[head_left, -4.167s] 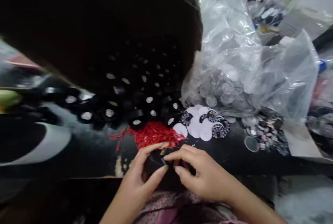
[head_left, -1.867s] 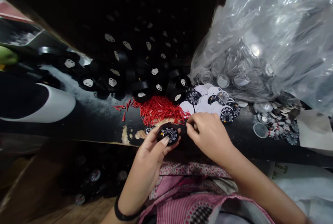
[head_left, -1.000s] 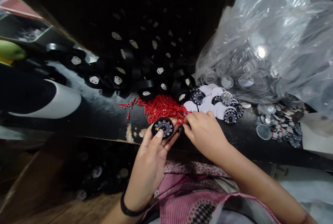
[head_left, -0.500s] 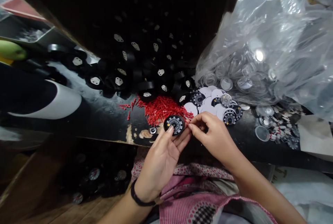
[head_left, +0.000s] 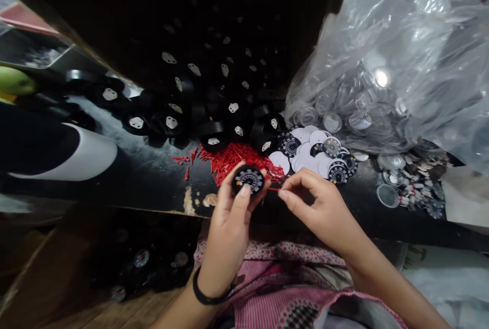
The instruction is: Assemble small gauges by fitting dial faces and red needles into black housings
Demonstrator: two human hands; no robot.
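Note:
My left hand grips a round black gauge with white dial marks and a small yellow patch, its thumb resting on the face. Between thumb and forefinger of my right hand is a thin red pointer needle, its tip reaching toward the gauge's right side. Just behind the hands lies a heap of red pointer needles. Right of that heap is a pile of dial discs, some white side up, others black with printed scales.
Black gauge housings with pale plates stack up behind the needles. A clear plastic bag of transparent covers stands at the right, beside small mixed parts. At the left lies a white-rimmed dark cylinder. The bench's front edge is worn.
My left hand has moved the gauge slightly left and up. My right hand has drawn a little apart from it, with the red needle now showing in its pinch.

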